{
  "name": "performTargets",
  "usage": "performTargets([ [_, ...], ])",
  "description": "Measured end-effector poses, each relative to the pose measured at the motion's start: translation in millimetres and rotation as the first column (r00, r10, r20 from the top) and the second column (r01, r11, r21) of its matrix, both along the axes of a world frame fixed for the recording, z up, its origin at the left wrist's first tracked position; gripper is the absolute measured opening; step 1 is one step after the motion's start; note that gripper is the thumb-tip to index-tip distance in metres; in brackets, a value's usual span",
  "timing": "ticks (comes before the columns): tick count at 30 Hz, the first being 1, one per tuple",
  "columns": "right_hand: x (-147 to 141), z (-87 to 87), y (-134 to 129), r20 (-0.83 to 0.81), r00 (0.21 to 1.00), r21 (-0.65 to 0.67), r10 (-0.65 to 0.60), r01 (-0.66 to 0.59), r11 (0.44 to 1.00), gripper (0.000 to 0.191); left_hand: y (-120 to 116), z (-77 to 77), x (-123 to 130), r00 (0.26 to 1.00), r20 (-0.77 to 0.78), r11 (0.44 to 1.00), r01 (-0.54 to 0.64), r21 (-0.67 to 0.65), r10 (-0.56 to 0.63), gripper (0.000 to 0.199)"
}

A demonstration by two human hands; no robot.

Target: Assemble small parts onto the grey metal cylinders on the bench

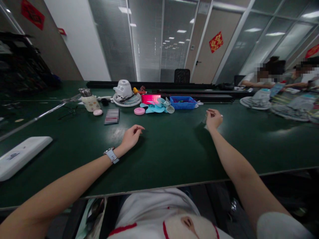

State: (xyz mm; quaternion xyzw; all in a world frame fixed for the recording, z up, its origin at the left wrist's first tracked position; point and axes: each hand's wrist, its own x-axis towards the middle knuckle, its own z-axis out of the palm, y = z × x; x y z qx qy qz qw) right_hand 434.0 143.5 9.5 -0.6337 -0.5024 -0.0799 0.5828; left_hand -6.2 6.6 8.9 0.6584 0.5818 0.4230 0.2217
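Note:
My left hand (131,137), with a watch (112,155) on its wrist, hovers at or rests on the green tabletop (164,156). Its fingers are loosely stretched and it holds nothing. Farther right, my right hand (214,119) is closed in a pinch. A thin, see-through piece of what looks like plastic (204,122) shows beside its fingertips; its kind is too blurred to tell. Between and beyond the hands lie light-blue fan blades (156,107), a pink round lid (139,111) and a blue tray (183,103) with small parts inside.
A white fan housing (123,89) sits on a round grille (127,100) at the back. A bottle (90,102) and a small card (112,116) are to the left. A white oblong case (22,156) lies far left. Other people (264,74) sit at the right.

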Motion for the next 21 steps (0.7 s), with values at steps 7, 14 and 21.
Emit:
performTargets([
  [7,2,2.6,-2,-0.009,1.000,0.001,-0.024,0.024,1.000,0.026,-1,1.0,1,1.000,0.011,1.000,0.002,-0.014,-0.002,0.030],
  [14,3,4.5,-7,0.106,0.993,-0.095,-0.061,0.071,0.993,0.028,-2,0.7,0,1.000,0.015,1.000,0.016,-0.017,-0.016,0.030],
  [21,7,-5.9,-4,0.002,0.998,-0.152,-0.060,0.059,0.987,0.041,-5,5.1,3,1.000,0.026,0.999,0.010,-0.049,-0.009,0.030],
])
